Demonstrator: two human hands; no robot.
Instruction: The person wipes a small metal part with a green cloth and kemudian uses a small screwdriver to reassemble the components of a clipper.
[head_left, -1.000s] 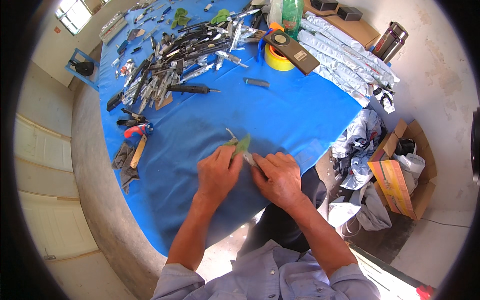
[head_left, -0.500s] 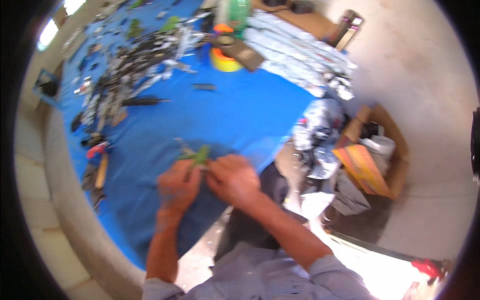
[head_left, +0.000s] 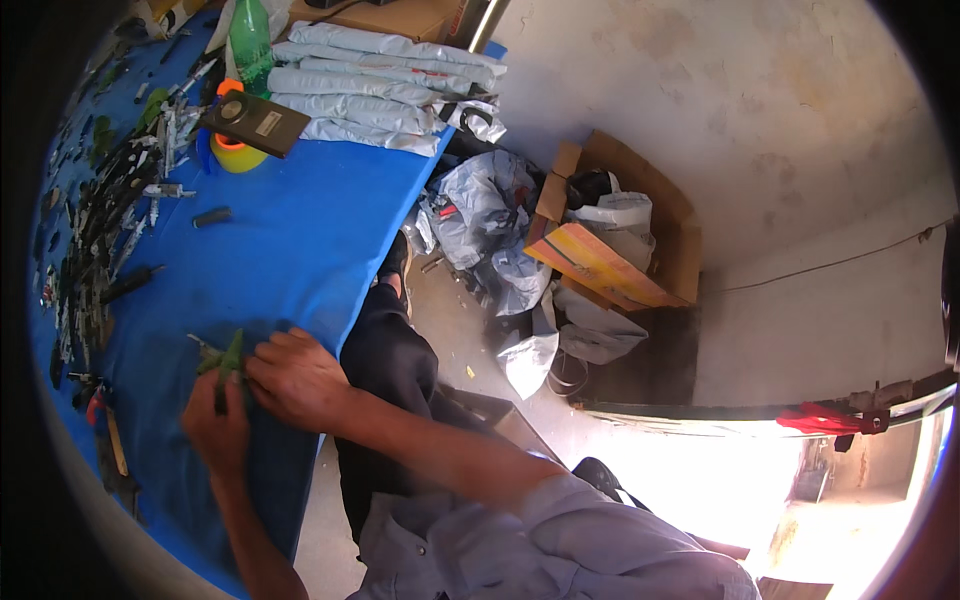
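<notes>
A green, leaf-like piece (head_left: 232, 352) with a thin pale stick-like part beside it stands up from my left hand (head_left: 215, 415). My left fingers are closed around its lower end, low over the blue-covered table. Just right of it, my right hand (head_left: 298, 380) has its fingers curled together, with the fingertips close to the green piece. Whatever those right fingers pinch is hidden behind them. A dark screwdriver-like tool (head_left: 132, 283) and a short dark cylinder (head_left: 211, 217) lie farther off on the blue cloth (head_left: 290, 220).
Many thin metal and dark parts (head_left: 100, 230) crowd the table's left side. Toward the back stand yellow tape (head_left: 238, 158), a brown flat box (head_left: 262, 122), a green bottle (head_left: 250, 45) and grey wrapped packages (head_left: 360, 90). Plastic bags (head_left: 485, 205) and an open carton (head_left: 610, 265) sit to the right.
The whole view has swung right, so the table and hands now appear farther left. Both hands stay together at the green piece, which remains in my left hand.
</notes>
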